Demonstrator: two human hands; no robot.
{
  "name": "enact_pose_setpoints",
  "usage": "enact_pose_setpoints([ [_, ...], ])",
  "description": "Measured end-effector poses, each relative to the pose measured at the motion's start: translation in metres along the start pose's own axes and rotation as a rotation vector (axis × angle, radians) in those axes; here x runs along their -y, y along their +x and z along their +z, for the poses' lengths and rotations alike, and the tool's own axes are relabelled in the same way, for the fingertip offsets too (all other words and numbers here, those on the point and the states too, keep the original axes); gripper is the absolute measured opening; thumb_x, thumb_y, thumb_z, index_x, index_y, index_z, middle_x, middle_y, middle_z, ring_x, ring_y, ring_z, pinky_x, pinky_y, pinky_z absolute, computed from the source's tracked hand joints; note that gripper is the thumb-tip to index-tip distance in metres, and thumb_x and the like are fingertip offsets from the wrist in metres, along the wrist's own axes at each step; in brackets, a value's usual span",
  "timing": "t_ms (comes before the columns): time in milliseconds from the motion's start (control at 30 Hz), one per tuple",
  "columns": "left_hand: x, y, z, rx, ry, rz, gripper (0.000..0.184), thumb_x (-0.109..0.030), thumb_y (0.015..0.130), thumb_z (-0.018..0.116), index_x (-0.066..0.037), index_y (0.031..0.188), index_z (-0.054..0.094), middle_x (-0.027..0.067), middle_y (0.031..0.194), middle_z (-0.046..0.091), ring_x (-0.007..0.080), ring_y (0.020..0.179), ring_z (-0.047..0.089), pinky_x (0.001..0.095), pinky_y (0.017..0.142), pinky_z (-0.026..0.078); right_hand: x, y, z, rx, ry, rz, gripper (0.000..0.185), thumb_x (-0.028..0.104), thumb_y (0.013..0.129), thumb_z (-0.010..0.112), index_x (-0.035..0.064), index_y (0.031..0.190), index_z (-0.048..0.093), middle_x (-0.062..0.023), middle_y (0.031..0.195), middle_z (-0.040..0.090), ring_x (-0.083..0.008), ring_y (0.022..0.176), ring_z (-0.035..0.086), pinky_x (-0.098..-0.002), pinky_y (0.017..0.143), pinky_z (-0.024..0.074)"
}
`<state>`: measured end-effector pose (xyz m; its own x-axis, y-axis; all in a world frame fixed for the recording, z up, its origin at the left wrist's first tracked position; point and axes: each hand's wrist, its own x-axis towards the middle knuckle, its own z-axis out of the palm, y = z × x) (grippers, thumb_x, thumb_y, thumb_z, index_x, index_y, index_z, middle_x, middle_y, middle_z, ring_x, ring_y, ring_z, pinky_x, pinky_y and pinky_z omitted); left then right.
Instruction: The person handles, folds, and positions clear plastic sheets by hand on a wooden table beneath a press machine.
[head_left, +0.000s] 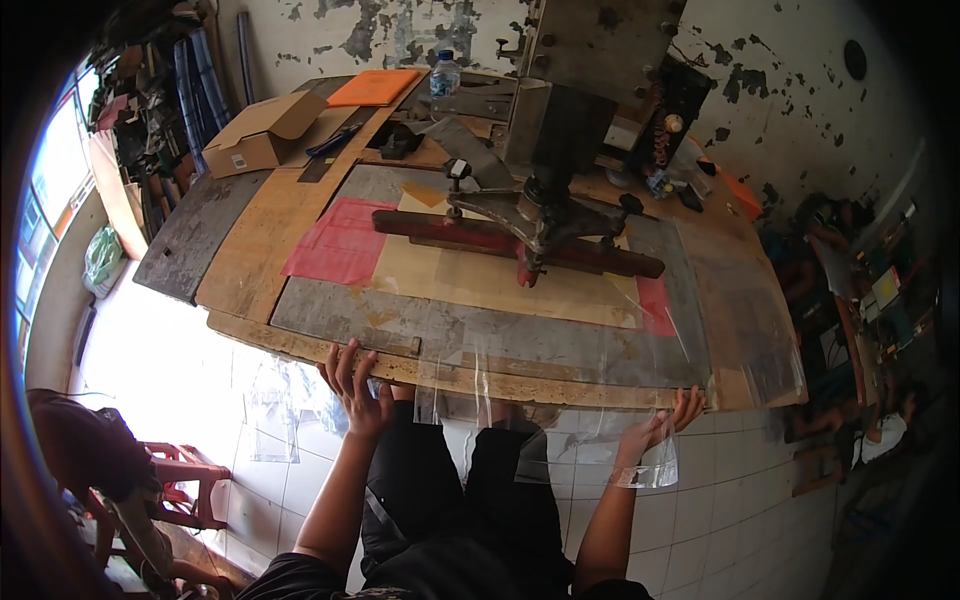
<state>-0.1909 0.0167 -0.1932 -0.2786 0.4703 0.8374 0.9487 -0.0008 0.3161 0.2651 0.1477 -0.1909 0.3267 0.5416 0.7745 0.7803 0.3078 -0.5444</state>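
Dark trousers (510, 495) fill the space nearest the camera, the person seated before a grey board (320, 300) with a pale wooden front edge (265, 340); the left hand (358, 398) is spread wide, its fingers lying against that edge, with nothing seen gripped; the right hand (650, 432) has its fingers bent up at the edge's other end, near the corner, and whether it pinches anything cannot be told. Clear plastic sheeting (482, 372) hangs over the front edge between the hands, and a creased part of it lies across the right wrist; the board itself sits at the front of the tabletop (245, 235), below a red bar (445, 228) on a metal press (560, 130), with a pink sheet (335, 240) and a yellowish sheet (480, 275) on it. Judged by looks, the board is stiff and rather heavy, best held with both hands at opposite ends of the front edge; the plastic seems light, limp and slippery, easily creased, and better taken by its corners or loose margins than by the middle.
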Motion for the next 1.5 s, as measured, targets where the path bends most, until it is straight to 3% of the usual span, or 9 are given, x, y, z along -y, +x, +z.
enact_pose_setpoints([
  [467, -0.01, 0.005, -0.01, 0.058, -0.027, -0.052, 0.05, -0.023, 0.091, 0.061, -0.012, 0.139, 0.057, 0.0174, 0.154, 0.049, 0.0454, 0.152, 0.033, 0.066, 0.125, 0.013, 0.025, 0.011, -0.022, 0.077, -0.064, -0.085, 0.069, 0.053, 0.113, 0.026, -0.0022, 0.141, 0.055, -0.0192, 0.161, 0.042, -0.0413, 0.157, 0.026, -0.0591, 0.126, 0.0193],
  [633, -0.006, 0.001, -0.01, 0.07, -0.037, -0.069, 0.048, -0.031, 0.096, 0.059, -0.014, 0.141, 0.058, 0.0147, 0.156, 0.049, 0.0429, 0.153, 0.032, 0.0634, 0.127, 0.011, 0.013, 0.02, -0.041, 0.164, -0.179, -0.153, 0.064, 0.049, 0.114, 0.028, -0.0014, 0.137, 0.06, -0.0188, 0.156, 0.049, -0.0391, 0.154, 0.032, -0.0578, 0.125, 0.023],
  [733, -0.004, 0.0, -0.011, 0.079, -0.043, -0.072, 0.048, -0.035, 0.098, 0.058, -0.015, 0.142, 0.06, 0.0126, 0.157, 0.048, 0.041, 0.154, 0.031, 0.0612, 0.128, 0.01, 0.014, 0.035, -0.054, 0.183, -0.092, -0.164, 0.055, 0.041, 0.114, 0.034, -0.0012, 0.133, 0.064, -0.0174, 0.145, 0.06, -0.0345, 0.143, 0.047, -0.0516, 0.12, 0.0341],
  [833, -0.003, -0.001, -0.009, 0.075, -0.054, -0.067, 0.047, -0.035, 0.098, 0.058, -0.015, 0.141, 0.061, 0.0122, 0.158, 0.048, 0.0403, 0.155, 0.031, 0.0605, 0.128, 0.01, 0.006, 0.055, -0.059, 0.095, 0.234, 0.141, 0.041, 0.031, 0.114, 0.045, -0.0014, 0.126, 0.068, -0.0131, 0.123, 0.073, -0.0276, 0.118, 0.065, -0.0397, 0.107, 0.0462],
  [1067, 0.001, -0.006, -0.005, 0.057, -0.06, -0.056, 0.047, -0.034, 0.096, 0.06, -0.015, 0.14, 0.062, 0.0123, 0.157, 0.049, 0.0403, 0.155, 0.031, 0.06, 0.128, 0.009, 0.054, 0.13, -0.048, 0.562, 0.375, 0.299, 0.045, 0.038, 0.112, 0.05, 0.0008, 0.132, 0.067, -0.0125, 0.124, 0.073, -0.0244, 0.115, 0.066, -0.0372, 0.104, 0.0461],
  [1167, 0.003, -0.007, -0.004, 0.052, -0.056, -0.046, 0.049, -0.033, 0.096, 0.06, -0.014, 0.141, 0.061, 0.0128, 0.157, 0.049, 0.041, 0.154, 0.031, 0.0602, 0.128, 0.009, 0.048, 0.154, -0.022, 0.751, 0.351, 0.31, 0.049, 0.042, 0.11, 0.054, 0.0006, 0.132, 0.067, -0.0108, 0.123, 0.074, -0.0214, 0.109, 0.067, -0.0331, 0.093, 0.0495],
  [1233, 0.003, -0.008, -0.005, 0.054, -0.048, -0.044, 0.048, -0.032, 0.096, 0.061, -0.015, 0.141, 0.061, 0.0131, 0.157, 0.049, 0.0413, 0.154, 0.031, 0.0602, 0.128, 0.009, 0.047, 0.166, -0.006, 0.892, 0.305, 0.375, 0.048, 0.043, 0.109, 0.055, 0.0011, 0.129, 0.069, -0.0072, 0.114, 0.075, -0.015, 0.09, 0.068, -0.0293, 0.076, 0.0495],
  [1333, 0.002, -0.007, -0.006, 0.061, -0.045, -0.042, 0.048, -0.032, 0.096, 0.06, -0.015, 0.141, 0.061, 0.0137, 0.157, 0.049, 0.0417, 0.154, 0.032, 0.0602, 0.128, 0.009, 0.053, 0.176, 0.006, 1.014, 0.381, 0.539, 0.041, 0.037, 0.106, 0.062, 0.0025, 0.125, 0.071, -0.0029, 0.099, 0.073, -0.0089, 0.072, 0.061, -0.0282, 0.064, 0.045],
  [1500, -0.003, -0.003, -0.008, 0.059, -0.029, -0.049, 0.045, -0.029, 0.095, 0.059, -0.013, 0.137, 0.059, 0.0156, 0.155, 0.051, 0.044, 0.152, 0.034, 0.0647, 0.126, 0.013, 0.077, 0.168, 0.002, 1.032, 0.398, 0.509, 0.031, 0.029, 0.101, 0.072, 0.0018, 0.115, 0.072, 0.0, 0.09, 0.067, -0.007, 0.068, 0.056, -0.0281, 0.063, 0.0432],
])
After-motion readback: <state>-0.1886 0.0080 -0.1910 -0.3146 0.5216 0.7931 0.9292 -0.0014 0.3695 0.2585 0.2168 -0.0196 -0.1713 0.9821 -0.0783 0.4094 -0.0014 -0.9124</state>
